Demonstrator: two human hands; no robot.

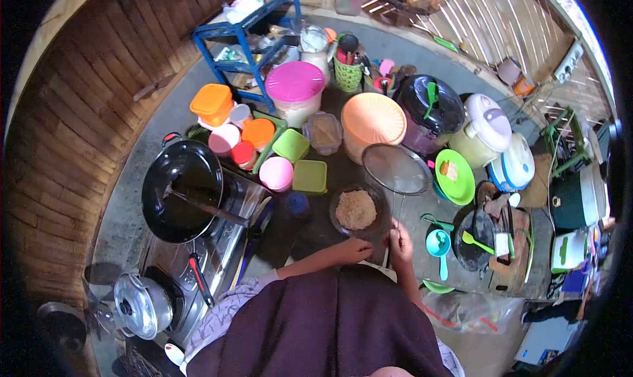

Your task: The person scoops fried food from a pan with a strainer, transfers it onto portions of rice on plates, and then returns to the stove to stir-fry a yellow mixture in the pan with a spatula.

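Note:
My right hand (399, 243) is closed round the long thin handle of a mesh sieve (397, 169). The sieve's round mesh is raised to the right of a dark bowl (338, 224), over the worktop. Brown crumbly powder (356, 210) lies heaped in that bowl. Just below the bowl's near rim is my left hand (357, 250), fingers curled together; whether anything is between them I cannot make out. A peach ribbed-lid container (373, 121) stands behind the sieve, and a green plate (455, 178) with a small piece of food is to its right.
On the left, a black wok (182, 191) and a lidded pot (143, 306) sit on a gas stove (173, 252). Lidded tubs, including a pink-lidded one (295, 87), crowd the back. To the right are a turquoise dipper (438, 243), a stone mortar (469, 240) and a cutting board (514, 267).

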